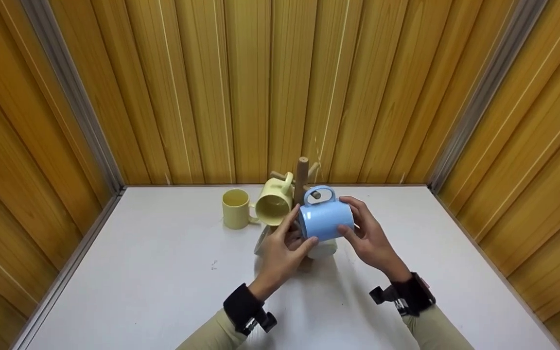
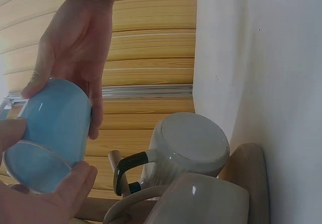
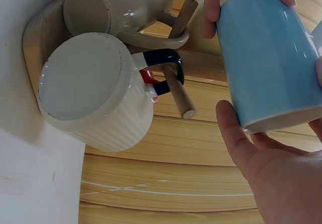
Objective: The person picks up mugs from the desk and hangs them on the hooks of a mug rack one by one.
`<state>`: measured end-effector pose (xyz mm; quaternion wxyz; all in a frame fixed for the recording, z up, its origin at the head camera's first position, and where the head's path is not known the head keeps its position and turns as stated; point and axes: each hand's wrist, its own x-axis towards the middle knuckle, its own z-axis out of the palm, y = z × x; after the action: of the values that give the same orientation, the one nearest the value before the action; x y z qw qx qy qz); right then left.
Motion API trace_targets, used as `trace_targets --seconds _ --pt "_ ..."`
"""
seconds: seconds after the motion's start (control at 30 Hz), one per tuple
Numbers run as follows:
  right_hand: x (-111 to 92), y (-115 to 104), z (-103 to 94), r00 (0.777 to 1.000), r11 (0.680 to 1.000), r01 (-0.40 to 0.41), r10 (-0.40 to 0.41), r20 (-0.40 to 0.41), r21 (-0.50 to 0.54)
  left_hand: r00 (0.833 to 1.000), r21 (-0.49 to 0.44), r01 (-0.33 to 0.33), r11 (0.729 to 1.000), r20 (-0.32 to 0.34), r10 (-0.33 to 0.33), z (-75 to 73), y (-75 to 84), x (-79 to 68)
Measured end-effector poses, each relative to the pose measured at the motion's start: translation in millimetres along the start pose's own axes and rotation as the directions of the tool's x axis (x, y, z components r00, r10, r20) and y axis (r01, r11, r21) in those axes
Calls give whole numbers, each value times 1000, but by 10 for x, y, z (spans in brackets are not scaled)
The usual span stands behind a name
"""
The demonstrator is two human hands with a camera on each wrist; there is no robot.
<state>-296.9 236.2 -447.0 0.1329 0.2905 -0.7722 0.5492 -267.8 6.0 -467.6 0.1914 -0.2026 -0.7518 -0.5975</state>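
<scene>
A light blue mug (image 1: 327, 221) lies sideways between both hands, its handle upward and its mouth to the left in the head view. My left hand (image 1: 280, 250) holds it at the mouth end, thumb in front. The right hand (image 1: 370, 238) grips the other end. Behind the mug stands a wooden mug tree (image 1: 302, 175). One peg end (image 1: 316, 195) shows inside the handle's loop; whether it passes through I cannot tell. Beside the left fingertips, a pale yellow mug (image 1: 274, 209) hangs on the tree.
A second yellow mug (image 1: 235, 210) stands upright on the white table (image 1: 163, 272), left of the tree. Lower on the tree hang a white mug with a dark handle (image 3: 95, 88) and a greyish mug (image 3: 136, 5). Wood-patterned walls (image 1: 246, 87) enclose the table's back and sides.
</scene>
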Motion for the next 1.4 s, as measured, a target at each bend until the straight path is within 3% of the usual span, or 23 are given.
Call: trace_targets --seconds 0.17,0.4,0.63,0.9,1.2,1.4 --pt "21 53 -3 1000 999 -8 8 -1 36 996 92 -63 994 -58 69 30 5 12" --pt "66 110 39 999 997 -40 39 24 71 988 94 -113 989 -96 122 39 -12 15" --pt "82 144 48 995 990 -96 92 46 100 986 130 -116 985 -108 130 44 -17 11" --pt "107 178 75 995 989 -99 96 31 112 977 177 -139 974 -134 164 47 -36 34" --pt "142 224 99 996 996 -86 86 -12 10 976 182 -149 972 -131 174 24 -58 57" --pt "114 240 119 995 994 -101 102 -6 28 976 226 -149 963 -123 180 20 -73 40"
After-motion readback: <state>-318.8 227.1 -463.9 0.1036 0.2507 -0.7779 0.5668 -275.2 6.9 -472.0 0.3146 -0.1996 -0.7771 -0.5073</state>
